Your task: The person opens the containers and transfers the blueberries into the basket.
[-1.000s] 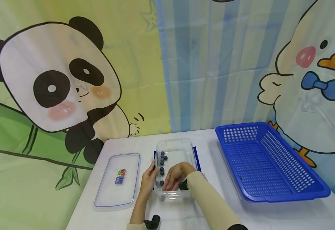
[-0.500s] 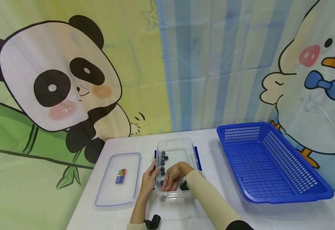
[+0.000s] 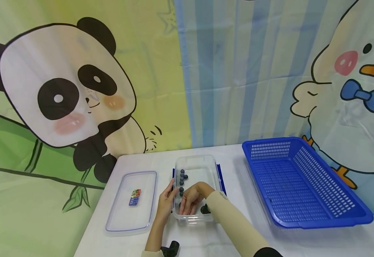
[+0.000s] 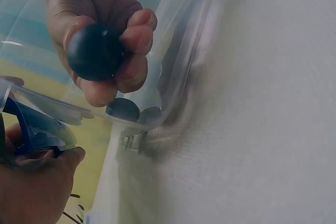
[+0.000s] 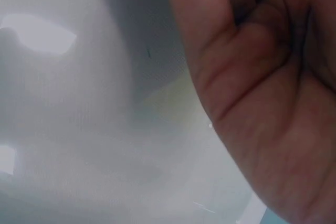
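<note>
In the head view my left hand (image 3: 165, 205) holds the left side of a clear plastic box (image 3: 204, 175) with blue side latches. The left wrist view shows that hand (image 4: 37, 192) with its fingers at a blue latch (image 4: 42, 124). My right hand (image 3: 191, 200) reaches down inside the box at the near end. Through the clear wall, the left wrist view shows it pinching a dark blue ball (image 4: 94, 51), like a blueberry. Several similar balls (image 3: 182, 177) lie along the box's left wall. In the right wrist view, my right palm (image 5: 262, 103) fills the right side.
Left of the box lies a clear lid (image 3: 122, 214) with a coloured sticker (image 3: 134, 197). A large blue perforated basket (image 3: 322, 224) stands on the right of the white table. Printed curtains (image 3: 216, 89) hang behind.
My right hand has shifted slightly left and its fingers have closed over the nearest ball, now almost hidden in the head view. My left hand has stayed on the box.
</note>
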`<state>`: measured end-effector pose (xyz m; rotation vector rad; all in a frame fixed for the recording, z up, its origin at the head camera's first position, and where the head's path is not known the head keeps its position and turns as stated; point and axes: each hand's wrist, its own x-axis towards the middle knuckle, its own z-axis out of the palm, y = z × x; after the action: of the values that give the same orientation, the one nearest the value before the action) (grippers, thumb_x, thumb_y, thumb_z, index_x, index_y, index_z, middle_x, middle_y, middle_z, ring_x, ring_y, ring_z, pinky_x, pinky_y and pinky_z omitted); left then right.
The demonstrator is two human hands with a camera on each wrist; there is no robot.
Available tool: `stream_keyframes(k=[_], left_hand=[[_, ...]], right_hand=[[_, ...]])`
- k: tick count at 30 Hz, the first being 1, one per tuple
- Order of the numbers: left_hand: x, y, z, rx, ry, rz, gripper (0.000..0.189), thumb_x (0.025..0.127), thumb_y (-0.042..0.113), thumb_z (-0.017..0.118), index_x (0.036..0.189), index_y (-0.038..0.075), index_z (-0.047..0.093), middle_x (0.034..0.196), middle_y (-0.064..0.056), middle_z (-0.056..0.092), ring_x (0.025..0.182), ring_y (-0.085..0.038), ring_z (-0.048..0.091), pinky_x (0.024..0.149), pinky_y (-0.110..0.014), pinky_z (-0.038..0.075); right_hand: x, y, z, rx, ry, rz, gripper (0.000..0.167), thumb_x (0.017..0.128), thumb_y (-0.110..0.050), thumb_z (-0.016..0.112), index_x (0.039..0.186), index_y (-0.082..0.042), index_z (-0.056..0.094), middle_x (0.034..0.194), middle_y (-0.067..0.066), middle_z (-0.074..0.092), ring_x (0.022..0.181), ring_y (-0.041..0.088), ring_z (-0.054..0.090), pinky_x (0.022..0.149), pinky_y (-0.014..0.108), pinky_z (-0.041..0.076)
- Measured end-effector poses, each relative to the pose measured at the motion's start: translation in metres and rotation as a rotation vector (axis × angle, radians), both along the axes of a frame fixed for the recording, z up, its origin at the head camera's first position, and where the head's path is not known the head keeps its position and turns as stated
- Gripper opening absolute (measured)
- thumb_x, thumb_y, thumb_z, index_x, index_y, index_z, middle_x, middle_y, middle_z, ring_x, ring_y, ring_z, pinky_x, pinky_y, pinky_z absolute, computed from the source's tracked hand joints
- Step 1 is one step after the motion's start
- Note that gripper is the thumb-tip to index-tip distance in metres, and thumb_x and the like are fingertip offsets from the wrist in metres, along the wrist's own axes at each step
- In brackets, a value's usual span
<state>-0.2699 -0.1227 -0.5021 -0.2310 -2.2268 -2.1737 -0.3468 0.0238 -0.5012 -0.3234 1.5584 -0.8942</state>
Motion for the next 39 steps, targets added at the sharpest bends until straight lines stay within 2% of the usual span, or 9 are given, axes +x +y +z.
stream_keyframes(k=[6,11,16,22,26,31,35,39], left_hand=[[-0.001,0.001,0.000,-0.009,0.000,-0.007,0.053,0.095,0.018,0.052,0.141,0.001,0.033,0.146,-0.015,0.027,0.134,-0.025,0.024,0.109,-0.033,0.021],[-0.001,0.001,0.001,-0.021,-0.004,0.016,0.054,0.094,0.020,0.053,0.141,0.001,0.033,0.146,-0.014,0.028,0.134,-0.025,0.024,0.109,-0.033,0.021],[0.000,0.001,0.001,-0.025,-0.003,0.022,0.055,0.094,0.021,0.054,0.140,0.000,0.033,0.146,-0.013,0.029,0.134,-0.025,0.024,0.109,-0.032,0.021],[0.001,-0.001,-0.001,-0.035,-0.015,0.034,0.057,0.093,0.024,0.055,0.141,0.002,0.034,0.146,-0.016,0.028,0.134,-0.028,0.024,0.109,-0.036,0.022],[0.000,-0.003,-0.002,-0.034,-0.019,0.034,0.057,0.093,0.024,0.056,0.141,0.003,0.034,0.146,-0.016,0.027,0.135,-0.028,0.023,0.109,-0.035,0.021],[-0.001,-0.002,-0.003,-0.018,-0.025,0.025,0.056,0.093,0.022,0.055,0.141,0.003,0.034,0.147,-0.016,0.026,0.135,-0.027,0.022,0.108,-0.031,0.021],[-0.001,0.000,0.000,-0.021,-0.027,0.024,0.054,0.094,0.019,0.054,0.141,0.003,0.033,0.147,-0.017,0.025,0.135,-0.027,0.022,0.108,-0.031,0.022],[-0.002,0.001,0.001,-0.014,-0.012,0.018,0.055,0.094,0.019,0.055,0.141,0.002,0.033,0.147,-0.018,0.025,0.135,-0.029,0.021,0.108,-0.034,0.020]], right_hand=[[-0.003,0.007,0.005,-0.034,-0.001,0.009,0.022,0.086,0.008,0.056,0.106,0.008,0.065,0.086,0.009,0.069,0.074,0.014,0.065,0.078,0.028,0.055],[-0.011,0.020,0.016,-0.114,0.018,-0.029,0.022,0.085,0.009,0.057,0.105,0.008,0.066,0.094,0.015,0.068,0.083,0.021,0.066,0.084,0.035,0.052],[-0.023,0.042,0.036,-0.236,0.049,-0.065,0.023,0.087,0.008,0.055,0.108,0.008,0.064,0.100,0.017,0.067,0.092,0.026,0.065,0.088,0.039,0.050],[-0.035,0.078,0.067,-0.372,0.157,-0.097,0.025,0.089,0.004,0.056,0.113,0.011,0.060,0.103,0.017,0.067,0.097,0.027,0.064,0.091,0.042,0.048],[-0.042,0.117,0.083,-0.439,0.223,-0.140,0.029,0.089,0.002,0.055,0.116,0.015,0.055,0.102,0.015,0.067,0.096,0.025,0.063,0.092,0.044,0.047],[-0.043,0.187,0.093,-0.471,0.295,-0.235,0.023,0.091,0.001,0.052,0.110,0.003,0.065,0.106,0.016,0.065,0.100,0.028,0.062,0.094,0.046,0.045],[-0.035,0.250,0.092,-0.463,0.347,-0.319,0.025,0.093,-0.001,0.050,0.114,0.003,0.063,0.113,0.020,0.061,0.105,0.030,0.059,0.096,0.045,0.044],[-0.021,0.309,0.081,-0.417,0.401,-0.424,0.029,0.094,-0.002,0.048,0.121,0.007,0.056,0.121,0.021,0.057,0.111,0.028,0.055,0.098,0.039,0.043]])
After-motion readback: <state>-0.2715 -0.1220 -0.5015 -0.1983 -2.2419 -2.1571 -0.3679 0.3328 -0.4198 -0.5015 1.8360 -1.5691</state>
